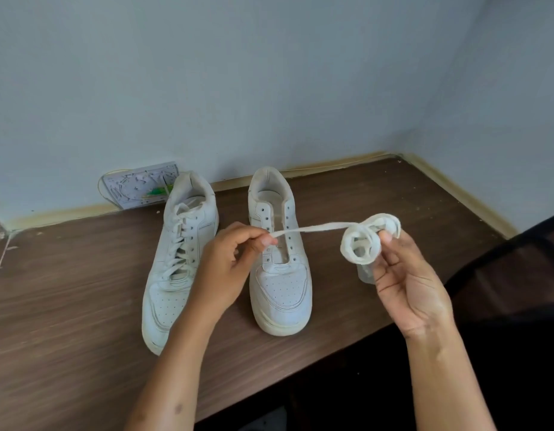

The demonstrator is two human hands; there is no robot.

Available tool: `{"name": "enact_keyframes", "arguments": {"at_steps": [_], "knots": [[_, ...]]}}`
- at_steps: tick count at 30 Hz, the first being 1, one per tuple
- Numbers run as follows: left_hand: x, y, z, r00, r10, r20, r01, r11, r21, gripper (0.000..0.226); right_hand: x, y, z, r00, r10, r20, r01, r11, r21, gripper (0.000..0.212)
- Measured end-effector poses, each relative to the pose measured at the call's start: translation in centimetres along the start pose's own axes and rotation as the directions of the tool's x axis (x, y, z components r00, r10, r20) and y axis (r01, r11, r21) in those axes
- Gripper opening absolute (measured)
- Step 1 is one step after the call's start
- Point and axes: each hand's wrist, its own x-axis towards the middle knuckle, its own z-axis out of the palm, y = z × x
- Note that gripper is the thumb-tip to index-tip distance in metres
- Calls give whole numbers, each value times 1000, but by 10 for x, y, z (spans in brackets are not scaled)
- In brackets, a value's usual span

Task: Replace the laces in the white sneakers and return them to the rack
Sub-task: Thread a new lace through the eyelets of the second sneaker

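Brown wood table (67, 306), against a pale wall (269, 73). Two white sneakers side by side, toes toward the viewer: laced sneaker (176, 259) on the left, unlaced sneaker (278, 265) on the right, eyelets bare. Left hand (229, 262) pinches one end of a white lace (313, 228); right hand (406, 275) grips its coiled remainder above the table. Lace stretched between hands, over the unlaced sneaker.

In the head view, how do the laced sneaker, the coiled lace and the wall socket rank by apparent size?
1. laced sneaker, clearly largest.
2. wall socket and coiled lace look alike; the lace is nearer the camera, so I do not rank them.
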Motion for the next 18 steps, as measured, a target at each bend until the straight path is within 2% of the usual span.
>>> {"name": "enact_keyframes", "arguments": {"at_steps": [1,2,3,4,5,6,7,9,10,12,14,18], "knots": [[1,-3,-2,999,10,-30,-9,999,50,16,1,1,0,998,-61,-26,56,988,-143,21],[1,-5,-3,998,24,-60,-17,994,106,19,2,3,-3,988,-144,-49,116,921,-372,23],[2,-7,-4,995,44,-84,-30,986,166,23,3,7,-4,967,-251,-47,167,762,-626,26],[2,-8,-3,992,76,-97,-52,973,226,25,4,13,-5,938,-348,-4,201,553,-809,30],[1,-8,-2,989,112,-100,-80,957,280,26,4,20,-5,909,-413,62,230,371,-900,34],[1,-7,0,985,147,-91,-112,942,318,24,4,26,-3,882,-454,124,263,257,-930,36],[0,-6,2,984,168,-59,-140,935,325,24,4,32,-1,859,-480,177,311,216,-925,37],[-3,1,8,985,168,41,-173,939,298,51,3,40,7,834,-475,281,435,251,-865,35],[-4,5,10,983,164,88,-183,939,290,66,2,44,12,838,-432,332,484,311,-818,34],[-7,11,15,971,197,135,-229,929,289,82,0,50,23,864,-293,409,503,462,-731,34],[-9,13,18,962,239,133,-268,920,285,84,-1,58,29,877,-196,439,472,528,-706,35],[-10,8,23,962,269,54,-272,911,311,73,2,64,31,908,-199,368,412,586,-698,29]]}}
